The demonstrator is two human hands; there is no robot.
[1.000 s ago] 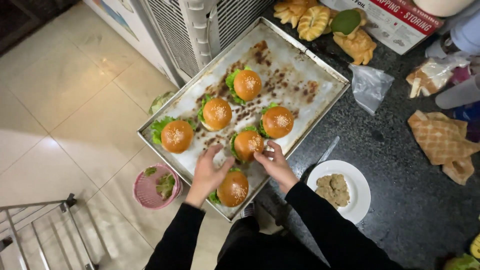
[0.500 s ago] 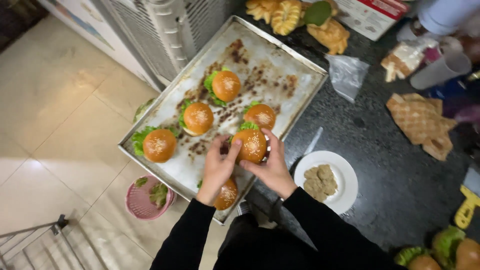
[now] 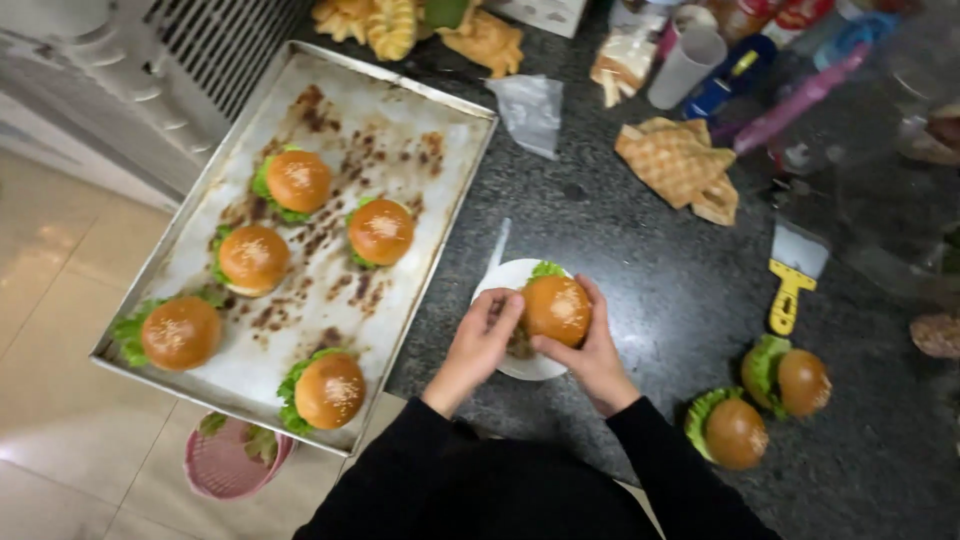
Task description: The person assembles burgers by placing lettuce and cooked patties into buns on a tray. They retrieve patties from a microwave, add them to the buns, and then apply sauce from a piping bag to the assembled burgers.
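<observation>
Nearest to the person, the left hand [image 3: 480,340] and the right hand [image 3: 590,350] close around 1 sesame bun burger [image 3: 556,308], fingers curled on both its sides. The burger sits over a small white plate [image 3: 498,280] on the dark speckled countertop [image 3: 620,230], with green lettuce showing at its far edge. To the right, 2 more burgers [image 3: 765,405] with lettuce lie directly on the counter, and a yellow-handled scraper [image 3: 795,275] is just beyond them. To the left, a stained metal baking tray [image 3: 400,110] carries 5 burgers and hangs partly over the counter edge; a pink basket [image 3: 225,465] is below it on the floor. Farther away lie waffle-patterned papers [image 3: 675,165] and a clear plastic bag [image 3: 530,110].
</observation>
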